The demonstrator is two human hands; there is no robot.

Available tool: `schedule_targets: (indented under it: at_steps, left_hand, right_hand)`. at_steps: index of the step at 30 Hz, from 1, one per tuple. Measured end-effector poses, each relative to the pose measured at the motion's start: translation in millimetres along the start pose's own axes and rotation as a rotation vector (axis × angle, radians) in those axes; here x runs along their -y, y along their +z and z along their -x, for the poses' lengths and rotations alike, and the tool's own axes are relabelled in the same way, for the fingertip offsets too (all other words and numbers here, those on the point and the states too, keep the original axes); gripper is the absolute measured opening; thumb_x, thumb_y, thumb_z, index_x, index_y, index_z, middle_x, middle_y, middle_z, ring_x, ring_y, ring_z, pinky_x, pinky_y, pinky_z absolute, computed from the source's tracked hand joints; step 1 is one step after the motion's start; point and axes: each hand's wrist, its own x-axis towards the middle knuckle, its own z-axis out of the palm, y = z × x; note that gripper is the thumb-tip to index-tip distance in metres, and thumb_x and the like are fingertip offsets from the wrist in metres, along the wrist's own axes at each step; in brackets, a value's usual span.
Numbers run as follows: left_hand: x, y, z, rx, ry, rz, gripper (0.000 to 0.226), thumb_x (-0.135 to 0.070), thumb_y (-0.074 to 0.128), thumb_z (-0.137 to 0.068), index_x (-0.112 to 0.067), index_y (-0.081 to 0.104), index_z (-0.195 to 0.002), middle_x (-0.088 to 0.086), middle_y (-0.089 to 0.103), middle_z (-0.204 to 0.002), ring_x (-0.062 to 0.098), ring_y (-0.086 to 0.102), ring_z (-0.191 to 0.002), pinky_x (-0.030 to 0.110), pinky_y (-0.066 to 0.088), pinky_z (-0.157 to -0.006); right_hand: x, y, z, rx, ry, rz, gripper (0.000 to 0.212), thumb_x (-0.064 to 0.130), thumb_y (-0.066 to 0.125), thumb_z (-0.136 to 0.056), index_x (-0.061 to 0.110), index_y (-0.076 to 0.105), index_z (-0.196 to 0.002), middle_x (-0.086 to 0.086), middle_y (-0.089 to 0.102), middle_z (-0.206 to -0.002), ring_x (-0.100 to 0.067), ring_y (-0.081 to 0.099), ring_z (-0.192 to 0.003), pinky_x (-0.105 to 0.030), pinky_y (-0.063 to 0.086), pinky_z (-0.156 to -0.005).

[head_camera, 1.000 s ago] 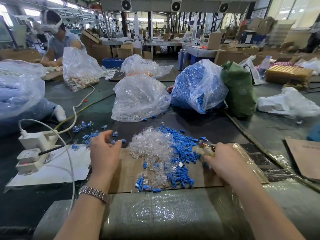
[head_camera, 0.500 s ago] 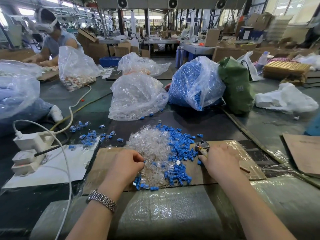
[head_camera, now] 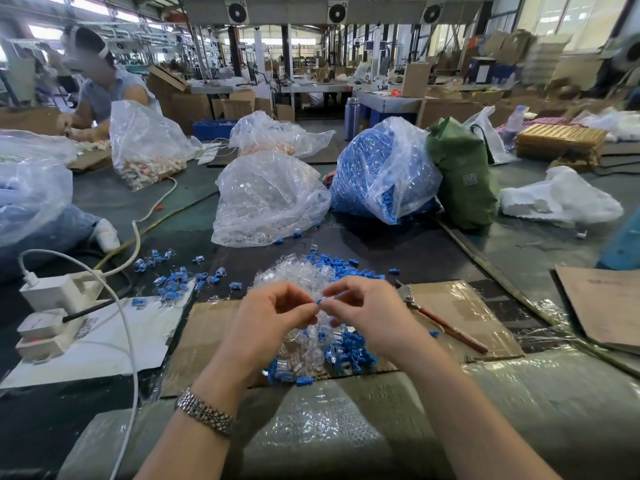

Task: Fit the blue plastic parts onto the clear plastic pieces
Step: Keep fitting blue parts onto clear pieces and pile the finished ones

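Note:
My left hand point(head_camera: 273, 315) and my right hand point(head_camera: 363, 308) meet fingertip to fingertip above a heap of clear plastic pieces point(head_camera: 298, 275) on a cardboard sheet point(head_camera: 207, 327). Between the fingertips sits a small blue plastic part point(head_camera: 319, 301), pinched by my right hand. My left hand's fingers are curled and pinch a clear piece against it, mostly hidden by the fingers. Loose blue parts point(head_camera: 349, 351) lie right of and below the clear heap. Several fitted blue-and-clear pieces point(head_camera: 173, 278) are scattered to the left.
Pliers with a red handle point(head_camera: 446, 327) lie on the cardboard by my right hand. Behind stand a bag of clear pieces point(head_camera: 266, 199), a bag of blue parts point(head_camera: 377, 168) and a green bag point(head_camera: 460, 174). A white power strip point(head_camera: 52, 310) with cables sits left. Another person works far left.
My left hand came back from the scattered pieces on the left, dipped into the clear heap and rose. My right hand left the pliers and moved left to meet it.

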Motion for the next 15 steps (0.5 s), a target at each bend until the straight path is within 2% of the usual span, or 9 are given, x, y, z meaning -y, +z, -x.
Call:
schedule_targets:
  at_steps: [2, 5, 8, 10, 12, 15]
  left_hand:
    - [1, 1, 1, 0.020, 0.009, 0.020, 0.007, -0.014, 0.076, -0.088, -0.019, 0.076, -0.092, 0.001, 0.079, -0.087, 0.017, 0.076, -0.084, 0.031, 0.060, -0.080]
    - [7, -2, 4, 0.001, 0.048, -0.016, 0.014, -0.014, 0.072, -0.092, -0.026, 0.078, -0.092, -0.003, 0.078, -0.084, 0.010, 0.073, -0.077, 0.019, 0.057, -0.071]
    - [13, -11, 2, -0.158, 0.091, -0.281, 0.015, -0.015, 0.072, -0.092, -0.029, 0.073, -0.089, -0.005, 0.071, -0.083, 0.005, 0.065, -0.070, 0.013, 0.053, -0.063]
    - [16, -15, 0, -0.122, 0.099, -0.445, 0.021, -0.013, 0.069, -0.093, -0.034, 0.068, -0.089, -0.012, 0.064, -0.095, 0.001, 0.063, -0.073, 0.013, 0.054, -0.067]
    - [20, -14, -1, -0.050, 0.109, -0.560, 0.025, -0.012, 0.067, -0.094, -0.036, 0.066, -0.093, -0.016, 0.058, -0.100, -0.002, 0.062, -0.080, 0.013, 0.054, -0.073]
    - [25, -8, -4, -0.064, 0.144, -0.656, 0.017, -0.015, 0.069, -0.093, -0.031, 0.070, -0.097, -0.021, 0.051, -0.094, -0.008, 0.055, -0.076, 0.007, 0.045, -0.069]
  right_hand:
    - [1, 6, 1, 0.012, -0.023, -0.093, 0.004, 0.018, 0.073, -0.092, 0.017, 0.075, -0.096, 0.001, 0.076, -0.079, -0.008, 0.072, -0.070, -0.020, 0.057, -0.071]
    - [-2, 6, 3, -0.029, -0.004, -0.174, 0.004, 0.017, 0.073, -0.092, 0.018, 0.075, -0.090, 0.001, 0.076, -0.077, -0.011, 0.073, -0.071, -0.019, 0.055, -0.067]
    - [-8, 3, 3, -0.139, 0.052, -0.236, 0.007, 0.015, 0.071, -0.094, 0.017, 0.073, -0.087, -0.003, 0.075, -0.077, -0.017, 0.073, -0.072, -0.028, 0.058, -0.073]
    - [-12, 1, 2, -0.178, 0.072, -0.213, 0.009, 0.017, 0.070, -0.094, 0.018, 0.073, -0.086, -0.002, 0.074, -0.078, -0.017, 0.072, -0.072, -0.031, 0.060, -0.077]
    - [-15, 1, 3, -0.176, 0.078, -0.192, 0.009, 0.019, 0.070, -0.095, 0.019, 0.073, -0.086, -0.001, 0.074, -0.078, -0.015, 0.071, -0.072, -0.028, 0.058, -0.074]
    - [-17, 3, 4, -0.172, 0.061, -0.168, 0.009, 0.017, 0.070, -0.094, 0.018, 0.073, -0.085, -0.003, 0.073, -0.076, -0.011, 0.069, -0.067, -0.020, 0.052, -0.067]
